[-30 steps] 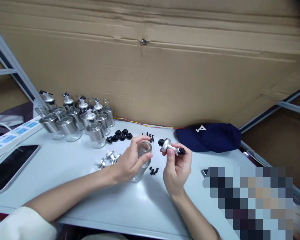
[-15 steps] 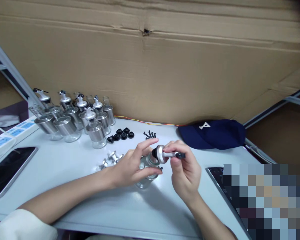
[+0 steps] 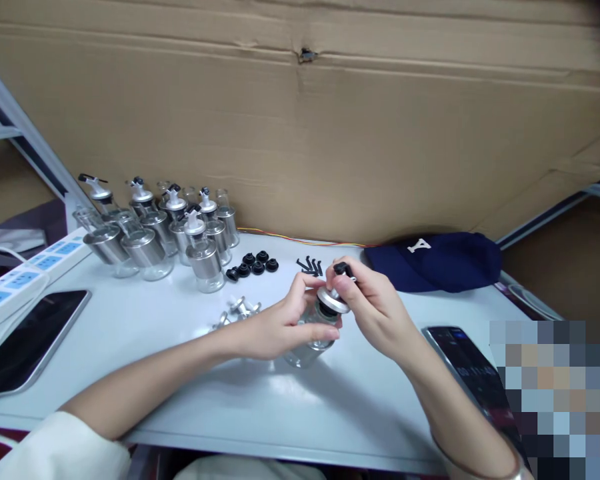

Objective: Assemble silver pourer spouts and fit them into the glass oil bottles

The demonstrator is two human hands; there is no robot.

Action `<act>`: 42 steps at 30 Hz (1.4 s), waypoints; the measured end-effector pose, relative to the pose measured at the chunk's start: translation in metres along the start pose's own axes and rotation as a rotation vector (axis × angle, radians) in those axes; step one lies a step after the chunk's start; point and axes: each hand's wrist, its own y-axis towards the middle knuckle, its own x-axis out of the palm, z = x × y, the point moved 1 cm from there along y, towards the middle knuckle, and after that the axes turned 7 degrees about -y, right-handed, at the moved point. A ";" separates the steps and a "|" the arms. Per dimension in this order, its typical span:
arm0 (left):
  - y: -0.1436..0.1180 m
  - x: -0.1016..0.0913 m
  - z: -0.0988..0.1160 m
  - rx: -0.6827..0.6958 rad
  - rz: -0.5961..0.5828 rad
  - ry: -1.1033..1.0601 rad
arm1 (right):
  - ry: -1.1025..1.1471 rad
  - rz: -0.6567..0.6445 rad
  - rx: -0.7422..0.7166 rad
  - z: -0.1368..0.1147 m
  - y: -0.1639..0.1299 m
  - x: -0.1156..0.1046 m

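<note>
My left hand (image 3: 285,327) is wrapped round the upper part of a clear glass bottle (image 3: 303,357), which stands slightly tilted on the table in front of me. Closed on a silver pour spout (image 3: 333,301) with a black tip and black stopper is my right hand (image 3: 375,307). The spout's stopper sits at the bottle's mouth; how deep it goes in is hidden by my fingers. Just behind my left wrist lie several silver spout parts (image 3: 243,307). Beyond them are several black rubber stoppers (image 3: 257,265) and several small black levers (image 3: 311,265).
Several glass bottles with steel sleeves (image 3: 205,260), some with spouts fitted, stand at the back left. A power strip (image 3: 35,270) and a tablet (image 3: 35,340) lie left. A navy cap (image 3: 445,263) and a phone (image 3: 460,360) are right. Cardboard (image 3: 300,133) walls the back.
My right hand has brought the spout from a sideways tilt to nearly upright over the bottle's mouth. The left hand has closed more around the bottle. The whole view has shifted slightly.
</note>
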 end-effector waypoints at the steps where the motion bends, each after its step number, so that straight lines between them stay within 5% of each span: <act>1: 0.000 0.000 0.001 -0.012 0.002 0.020 | -0.025 -0.025 -0.001 -0.002 0.001 -0.001; 11: 0.002 -0.004 -0.003 -0.063 -0.087 0.035 | -0.222 -0.131 -0.050 -0.009 0.005 -0.003; 19: 0.000 -0.003 0.007 0.005 -0.120 0.001 | -0.279 -0.063 -0.206 -0.007 -0.002 0.001; 42: 0.006 0.000 -0.002 0.044 -0.029 0.013 | -0.393 0.053 -0.367 -0.001 -0.008 0.011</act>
